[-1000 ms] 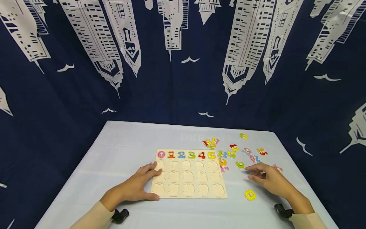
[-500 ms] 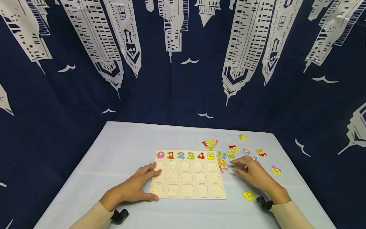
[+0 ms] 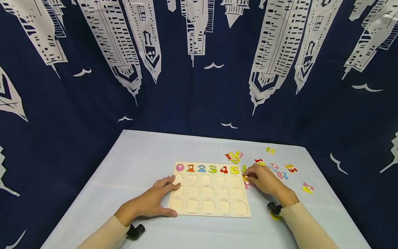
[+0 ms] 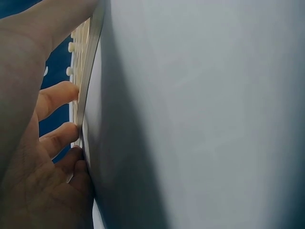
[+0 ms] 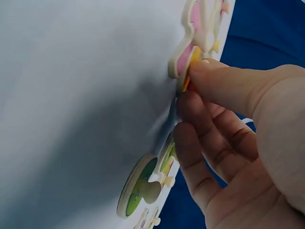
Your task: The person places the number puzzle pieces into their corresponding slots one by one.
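Note:
A wooden number puzzle board (image 3: 199,199) lies flat on the table, with knobbed digits 0 to 5 filling its top row and bare recesses below. My left hand (image 3: 155,199) rests spread at its left edge, fingertips on the board and thumb by the near corner. In the left wrist view, bent fingertips (image 4: 66,93) touch the board's edge. Just off the right edge, my right hand (image 3: 267,181) pinches a yellow-orange number piece (image 5: 195,54) between thumb and fingers. A pink number piece (image 3: 247,185) lies right beside it. My right hand hides most of the held piece in the head view.
Several loose number pieces spread over the table's right side, among them a red-and-yellow one (image 3: 291,168) and a pink-and-yellow one (image 3: 307,188). A small cluster (image 3: 234,157) lies behind the board. A yellow piece (image 3: 275,217) shows partly under my right wrist camera (image 3: 274,208).
My right hand has moved left from among the loose pieces to the board's right edge and now pinches the yellow-orange number piece. My left hand stays on the board.

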Demonstrator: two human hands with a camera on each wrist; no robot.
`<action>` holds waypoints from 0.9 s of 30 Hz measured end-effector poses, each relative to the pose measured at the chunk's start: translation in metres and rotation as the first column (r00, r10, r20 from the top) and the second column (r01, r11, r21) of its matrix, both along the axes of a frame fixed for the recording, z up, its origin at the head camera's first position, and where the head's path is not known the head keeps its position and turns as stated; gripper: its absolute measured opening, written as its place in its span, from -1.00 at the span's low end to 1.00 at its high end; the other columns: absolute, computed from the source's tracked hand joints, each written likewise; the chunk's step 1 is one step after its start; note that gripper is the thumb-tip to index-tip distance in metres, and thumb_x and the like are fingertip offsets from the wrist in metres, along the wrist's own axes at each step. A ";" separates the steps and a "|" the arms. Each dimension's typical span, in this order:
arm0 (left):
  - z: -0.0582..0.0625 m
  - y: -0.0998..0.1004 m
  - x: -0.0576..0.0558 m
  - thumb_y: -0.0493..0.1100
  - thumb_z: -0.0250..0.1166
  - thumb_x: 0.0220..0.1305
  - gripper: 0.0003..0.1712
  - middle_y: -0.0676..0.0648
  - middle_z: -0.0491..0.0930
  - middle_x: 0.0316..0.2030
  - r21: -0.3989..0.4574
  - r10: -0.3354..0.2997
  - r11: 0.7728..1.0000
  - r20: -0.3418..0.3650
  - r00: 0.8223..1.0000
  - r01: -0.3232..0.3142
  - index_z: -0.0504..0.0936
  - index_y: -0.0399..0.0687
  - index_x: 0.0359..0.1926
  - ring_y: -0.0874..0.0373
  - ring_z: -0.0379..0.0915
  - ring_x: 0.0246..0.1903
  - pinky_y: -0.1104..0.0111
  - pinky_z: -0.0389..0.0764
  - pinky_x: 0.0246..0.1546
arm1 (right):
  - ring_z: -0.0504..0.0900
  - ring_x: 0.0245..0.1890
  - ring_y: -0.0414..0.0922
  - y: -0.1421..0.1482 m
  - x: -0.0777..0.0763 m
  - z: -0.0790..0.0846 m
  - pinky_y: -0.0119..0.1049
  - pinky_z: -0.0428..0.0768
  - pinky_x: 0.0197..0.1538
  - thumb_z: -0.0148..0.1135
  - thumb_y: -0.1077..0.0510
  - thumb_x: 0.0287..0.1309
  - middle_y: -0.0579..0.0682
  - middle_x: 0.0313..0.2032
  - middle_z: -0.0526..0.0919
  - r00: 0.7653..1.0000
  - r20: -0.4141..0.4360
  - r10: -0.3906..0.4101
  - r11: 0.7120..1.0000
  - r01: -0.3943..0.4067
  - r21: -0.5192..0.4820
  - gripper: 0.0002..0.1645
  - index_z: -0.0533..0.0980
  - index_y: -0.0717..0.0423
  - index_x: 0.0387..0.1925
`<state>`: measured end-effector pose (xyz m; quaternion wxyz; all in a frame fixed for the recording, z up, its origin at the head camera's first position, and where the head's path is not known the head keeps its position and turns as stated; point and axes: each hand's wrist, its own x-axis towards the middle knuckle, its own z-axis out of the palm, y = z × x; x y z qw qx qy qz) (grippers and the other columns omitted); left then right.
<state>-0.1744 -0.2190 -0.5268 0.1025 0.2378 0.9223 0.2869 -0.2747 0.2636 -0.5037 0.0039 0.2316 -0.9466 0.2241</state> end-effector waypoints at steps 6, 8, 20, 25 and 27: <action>-0.001 0.005 -0.004 0.39 0.74 0.24 0.28 -0.15 0.07 0.90 0.011 -0.003 1.000 0.013 1.000 0.002 0.39 0.10 0.81 -0.25 -0.03 0.89 -0.34 0.30 0.80 | 0.62 -0.17 -0.21 0.004 -0.001 0.006 -0.26 0.71 -0.04 0.58 0.29 0.47 -0.14 -0.17 0.81 0.999 0.005 -0.034 0.999 0.034 0.016 -0.87 0.85 0.02 -0.06; -0.001 0.004 -0.004 0.39 0.75 0.24 0.28 -0.14 0.07 0.90 0.012 0.001 1.000 0.014 1.000 -0.001 0.39 0.10 0.81 -0.25 -0.03 0.90 -0.34 0.29 0.80 | 0.61 -0.18 -0.21 0.003 -0.001 0.007 -0.27 0.69 -0.06 0.58 0.29 0.47 -0.14 -0.18 0.79 0.999 -0.027 -0.042 0.999 0.043 0.002 -0.88 0.85 0.04 -0.06; 0.002 -0.008 0.001 0.40 0.75 0.22 0.27 -0.15 0.11 0.89 -0.003 0.001 1.000 -0.004 1.000 -0.001 0.41 0.16 0.80 -0.28 0.04 0.88 -0.37 0.38 0.74 | 0.79 -0.14 -0.13 -0.082 0.007 0.012 -0.33 0.81 -0.10 0.65 0.30 0.39 0.01 -0.02 0.83 0.981 -0.193 0.021 0.965 -0.070 -0.254 -0.86 0.84 0.05 -0.11; 0.005 -0.006 0.000 0.37 0.77 0.20 0.26 -0.17 0.13 0.88 -0.001 -0.013 1.000 0.007 1.000 0.013 0.42 0.15 0.79 -0.31 0.08 0.87 -0.40 0.38 0.73 | 0.78 -0.17 -0.23 -0.126 0.011 0.011 -0.40 0.78 -0.07 0.64 0.23 0.43 -0.06 -0.07 0.87 0.992 -0.091 0.084 0.952 -0.107 -0.286 -0.91 0.86 0.03 -0.10; 0.006 -0.005 -0.001 0.36 0.77 0.20 0.25 -0.19 0.15 0.88 0.000 -0.021 1.000 0.004 1.000 0.021 0.43 0.14 0.79 -0.33 0.09 0.86 -0.41 0.37 0.73 | 0.78 -0.18 -0.24 -0.142 0.012 0.012 -0.43 0.76 -0.08 0.64 0.21 0.45 -0.05 -0.07 0.87 0.992 -0.058 0.111 0.949 -0.124 -0.289 -0.93 0.86 0.04 -0.10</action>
